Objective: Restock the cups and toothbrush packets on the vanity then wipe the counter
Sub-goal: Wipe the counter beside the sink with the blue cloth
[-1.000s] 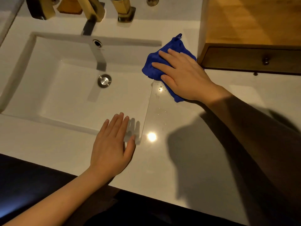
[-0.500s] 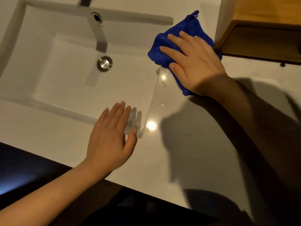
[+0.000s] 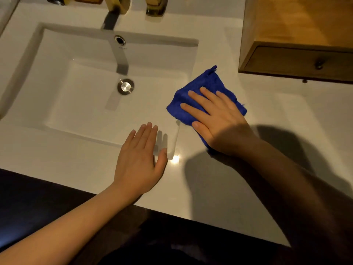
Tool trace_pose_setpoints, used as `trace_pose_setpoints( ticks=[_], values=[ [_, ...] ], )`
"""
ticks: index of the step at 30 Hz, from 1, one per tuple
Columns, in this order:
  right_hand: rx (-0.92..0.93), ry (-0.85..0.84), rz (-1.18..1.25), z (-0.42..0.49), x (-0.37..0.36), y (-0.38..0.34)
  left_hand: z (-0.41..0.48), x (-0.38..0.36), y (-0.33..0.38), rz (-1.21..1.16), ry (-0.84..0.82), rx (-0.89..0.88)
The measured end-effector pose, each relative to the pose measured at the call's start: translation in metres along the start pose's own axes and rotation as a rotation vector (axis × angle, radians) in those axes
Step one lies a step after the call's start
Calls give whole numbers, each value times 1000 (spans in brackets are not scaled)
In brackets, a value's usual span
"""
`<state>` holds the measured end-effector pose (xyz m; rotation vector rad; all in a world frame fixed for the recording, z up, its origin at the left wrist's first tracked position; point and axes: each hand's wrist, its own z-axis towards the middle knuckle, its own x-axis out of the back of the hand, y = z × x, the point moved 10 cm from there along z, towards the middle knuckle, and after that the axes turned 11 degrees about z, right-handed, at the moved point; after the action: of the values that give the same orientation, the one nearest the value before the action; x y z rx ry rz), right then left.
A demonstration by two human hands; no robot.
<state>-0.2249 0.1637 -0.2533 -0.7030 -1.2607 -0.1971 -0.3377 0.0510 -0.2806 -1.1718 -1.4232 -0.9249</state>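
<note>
A folded blue cloth [image 3: 205,87] lies flat on the white counter [image 3: 277,131], just right of the sink's right edge. My right hand [image 3: 217,121] presses down on it with spread fingers, covering its near half. My left hand [image 3: 139,161] rests palm down and flat on the counter's front strip at the sink's near right corner, holding nothing. No cups or toothbrush packets are in view.
The rectangular white sink [image 3: 34,77] with a metal drain [image 3: 125,86] fills the left. Gold tap fittings [image 3: 154,6] stand behind it. A wooden drawer box [image 3: 298,60] sits at the back right. The counter's dark front edge [image 3: 172,217] runs below my arms.
My right hand has slid the blue cloth toward me along the counter, away from the wooden box. My left hand has stayed in place.
</note>
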Motion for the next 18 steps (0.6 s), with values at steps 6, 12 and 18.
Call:
trace_pose_setpoints(
  ticks=[6, 12, 18],
  values=[
    [-71, 17, -16, -45, -5, -24, -1, 3, 2, -61, 47, -16],
    [-288, -37, -37, -79, -21, -47, -2, 9, 2, -174, 84, -24],
    [-386, -9, -19, -102, -37, -96, -4, 19, -9, -353, 57, -157]
  ],
)
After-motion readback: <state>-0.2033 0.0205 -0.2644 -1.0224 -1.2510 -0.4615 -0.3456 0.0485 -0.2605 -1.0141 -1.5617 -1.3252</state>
